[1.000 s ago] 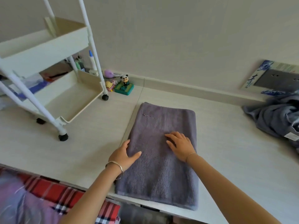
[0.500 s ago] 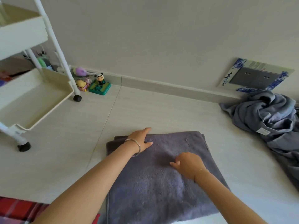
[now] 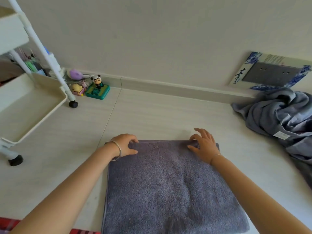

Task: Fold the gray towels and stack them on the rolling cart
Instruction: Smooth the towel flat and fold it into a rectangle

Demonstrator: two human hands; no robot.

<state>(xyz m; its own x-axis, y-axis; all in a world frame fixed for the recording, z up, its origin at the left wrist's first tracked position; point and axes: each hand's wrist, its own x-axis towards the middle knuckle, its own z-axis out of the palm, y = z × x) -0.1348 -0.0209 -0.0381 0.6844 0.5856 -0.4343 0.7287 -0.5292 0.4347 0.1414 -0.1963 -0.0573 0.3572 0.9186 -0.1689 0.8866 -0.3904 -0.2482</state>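
A gray towel (image 3: 170, 188), folded into a long strip, lies flat on the pale surface in front of me. My left hand (image 3: 125, 146) pinches its far left corner between thumb and fingers. My right hand (image 3: 203, 146) grips the far right corner the same way, with the outer fingers spread. A heap of unfolded gray towels (image 3: 285, 122) lies at the far right, a white label showing. The white rolling cart (image 3: 32, 105) stands at the left, and its lower tray holds nothing.
Small toys stand by the wall behind the cart: a panda figure on a green base (image 3: 97, 88) and a purple one (image 3: 76, 74). A blue-patterned socket plate (image 3: 271, 71) is on the wall at right. Red plaid fabric (image 3: 8, 225) shows at the near edge.
Both hands have slid from the middle of the towel to its far edge and closed on the two far corners. The camera has shifted, so the cart sits further left.
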